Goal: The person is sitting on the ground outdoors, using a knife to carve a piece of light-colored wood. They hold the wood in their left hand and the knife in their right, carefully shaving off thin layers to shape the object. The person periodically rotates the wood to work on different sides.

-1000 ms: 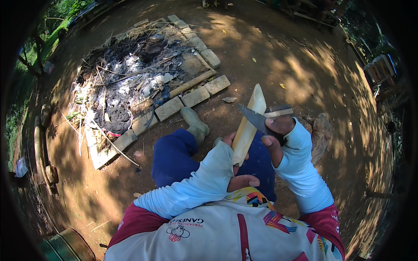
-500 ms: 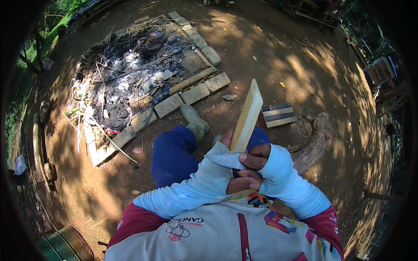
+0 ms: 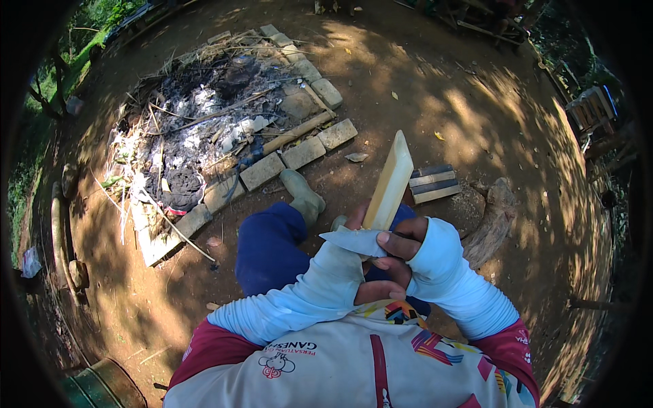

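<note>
Basically, L hand (image 3: 343, 268) has its grip wrapped round the lower part of a pale wooden stake (image 3: 389, 183), thumb on the side nearer the chest; stake's btm end is hidden by the hands. It's held tilted in front of the torso, slanted tip up & away, leaning slightly R. R hand (image 3: 409, 253) has its grip pinching a knife (image 3: 350, 241), handle mostly hidden in the fingers, grey blade pointing L across the base of the stake's visible part & the L wrist; can't tell if the edge touches the wood. Hands nearly meet, both in pale blue sleeves (image 3: 466, 296). Just R of the stake, on the dirt ground (image 3: 381, 88), lies a stack of dark-&-pale slats (image 3: 434, 183), w/ a log (image 3: 493, 221) nearer & further R. Ahead-L: ash bed (image 3: 211, 102) edged w/ blocks (image 3: 303, 153), grey-green boot (image 3: 304, 194) near them, blue trousers (image 3: 272, 248) above it, dry leaf (image 3: 356, 157) btwn blocks & slats
</note>
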A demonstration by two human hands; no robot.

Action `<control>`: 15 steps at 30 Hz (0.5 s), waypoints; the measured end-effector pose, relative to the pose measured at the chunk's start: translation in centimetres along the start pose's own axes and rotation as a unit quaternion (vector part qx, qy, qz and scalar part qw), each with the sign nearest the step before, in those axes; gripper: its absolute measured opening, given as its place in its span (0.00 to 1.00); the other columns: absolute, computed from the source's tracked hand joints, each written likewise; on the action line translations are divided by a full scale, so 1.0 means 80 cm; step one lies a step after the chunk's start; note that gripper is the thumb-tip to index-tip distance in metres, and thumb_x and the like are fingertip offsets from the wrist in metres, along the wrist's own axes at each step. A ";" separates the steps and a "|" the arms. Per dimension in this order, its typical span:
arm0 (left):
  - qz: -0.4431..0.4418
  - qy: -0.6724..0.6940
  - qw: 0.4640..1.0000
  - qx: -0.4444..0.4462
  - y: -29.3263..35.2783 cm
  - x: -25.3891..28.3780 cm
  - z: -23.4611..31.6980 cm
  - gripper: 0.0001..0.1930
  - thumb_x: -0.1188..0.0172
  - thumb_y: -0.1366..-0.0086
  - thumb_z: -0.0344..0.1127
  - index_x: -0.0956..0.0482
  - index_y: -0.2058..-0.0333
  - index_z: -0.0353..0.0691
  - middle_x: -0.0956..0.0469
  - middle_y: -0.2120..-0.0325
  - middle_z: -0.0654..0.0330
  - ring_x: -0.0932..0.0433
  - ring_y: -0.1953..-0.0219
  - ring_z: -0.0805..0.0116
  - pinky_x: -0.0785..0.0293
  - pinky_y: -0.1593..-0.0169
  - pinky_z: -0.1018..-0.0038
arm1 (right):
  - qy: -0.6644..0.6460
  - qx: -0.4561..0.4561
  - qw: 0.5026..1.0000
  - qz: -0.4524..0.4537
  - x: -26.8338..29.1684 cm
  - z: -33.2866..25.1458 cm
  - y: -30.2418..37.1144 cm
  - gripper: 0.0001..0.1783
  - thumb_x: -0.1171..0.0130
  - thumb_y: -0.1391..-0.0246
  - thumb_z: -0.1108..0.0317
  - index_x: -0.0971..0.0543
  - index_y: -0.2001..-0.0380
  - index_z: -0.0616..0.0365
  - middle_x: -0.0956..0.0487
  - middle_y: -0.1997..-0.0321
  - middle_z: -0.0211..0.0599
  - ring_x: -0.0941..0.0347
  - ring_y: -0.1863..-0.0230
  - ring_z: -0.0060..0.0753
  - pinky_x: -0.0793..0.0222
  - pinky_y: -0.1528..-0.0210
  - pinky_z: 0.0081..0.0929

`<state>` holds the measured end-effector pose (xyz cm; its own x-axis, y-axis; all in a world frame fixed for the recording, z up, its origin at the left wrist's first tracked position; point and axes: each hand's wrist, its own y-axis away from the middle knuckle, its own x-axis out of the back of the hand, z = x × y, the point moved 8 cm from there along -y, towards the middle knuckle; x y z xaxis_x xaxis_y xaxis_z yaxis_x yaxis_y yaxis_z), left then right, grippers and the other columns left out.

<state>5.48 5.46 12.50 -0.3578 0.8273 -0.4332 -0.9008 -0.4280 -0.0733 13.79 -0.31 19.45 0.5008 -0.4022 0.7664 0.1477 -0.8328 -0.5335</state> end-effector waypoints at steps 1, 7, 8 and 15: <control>0.000 -0.039 0.999 0.011 0.000 0.001 -0.002 0.55 0.20 0.54 0.43 0.50 0.35 0.36 0.29 0.54 0.58 0.27 0.52 0.72 0.28 0.50 0.73 | 0.002 -0.004 1.000 0.004 0.004 0.001 -0.003 0.23 0.26 0.58 0.62 0.18 0.55 0.49 0.26 0.73 0.32 0.29 0.80 0.32 0.36 0.81 0.30; 0.007 -0.204 0.979 0.018 0.005 0.006 0.000 0.59 0.19 0.59 0.53 0.48 0.36 0.36 0.29 0.61 0.63 0.29 0.66 0.77 0.30 0.63 0.78 | 0.013 -0.033 0.999 0.041 0.022 0.013 -0.014 0.23 0.26 0.57 0.65 0.19 0.55 0.49 0.23 0.74 0.34 0.27 0.79 0.33 0.34 0.80 0.30; 0.013 -0.208 0.978 0.009 0.004 0.006 0.000 0.60 0.19 0.59 0.54 0.48 0.36 0.36 0.29 0.62 0.64 0.30 0.68 0.78 0.31 0.66 0.79 | 0.017 -0.036 0.998 0.048 0.025 0.016 -0.015 0.23 0.26 0.57 0.66 0.19 0.55 0.49 0.23 0.74 0.34 0.26 0.79 0.33 0.33 0.80 0.30; 0.009 -0.189 0.980 0.066 0.004 0.009 -0.007 0.63 0.18 0.63 0.55 0.49 0.35 0.37 0.30 0.64 0.65 0.33 0.71 0.79 0.33 0.69 0.80 | -0.012 -0.068 0.994 0.080 0.039 0.026 -0.026 0.17 0.28 0.56 0.71 0.18 0.59 0.54 0.21 0.72 0.37 0.23 0.75 0.37 0.29 0.74 0.28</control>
<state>5.10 5.69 11.68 -0.4166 0.9066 -0.0679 -0.9088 -0.4132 0.0581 16.80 0.94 22.25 0.5294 -0.5254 0.6661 -0.0508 -0.8034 -0.5933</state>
